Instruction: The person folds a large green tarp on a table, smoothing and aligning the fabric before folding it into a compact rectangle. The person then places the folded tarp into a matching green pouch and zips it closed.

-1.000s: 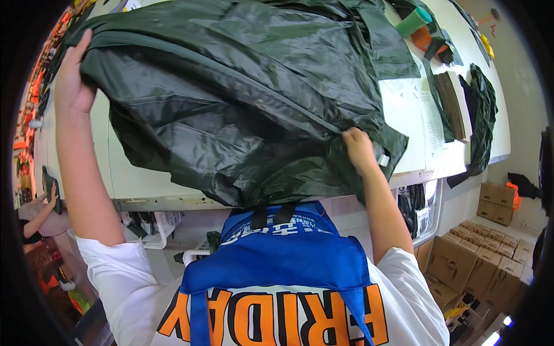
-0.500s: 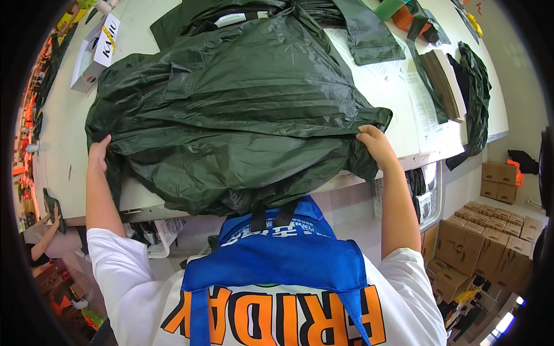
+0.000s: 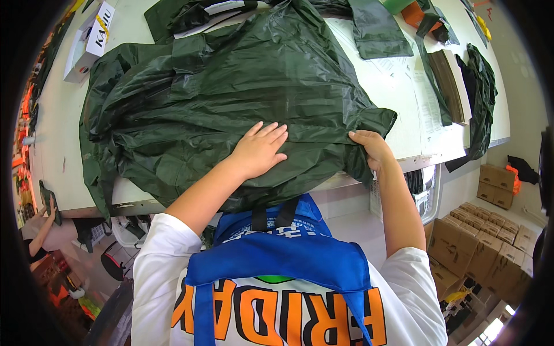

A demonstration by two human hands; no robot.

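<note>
Head view: crumpled dark-green plastic raincoat [image 3: 231, 98] lies spread on the white worktable [image 3: 398, 109]; left hand [image 3: 259, 150] presses flat, fingers spread; right hand [image 3: 369, 147] pinches its corner; smoothing looks unfinished.

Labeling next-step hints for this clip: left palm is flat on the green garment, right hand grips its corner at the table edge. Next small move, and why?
Probably sweep the left hand leftward across the dark green garment while the right hand keeps the corner pinned. The near right part lies fairly flat under the palm, but the left side is bunched in thick folds and sags over the white table edge.
</note>
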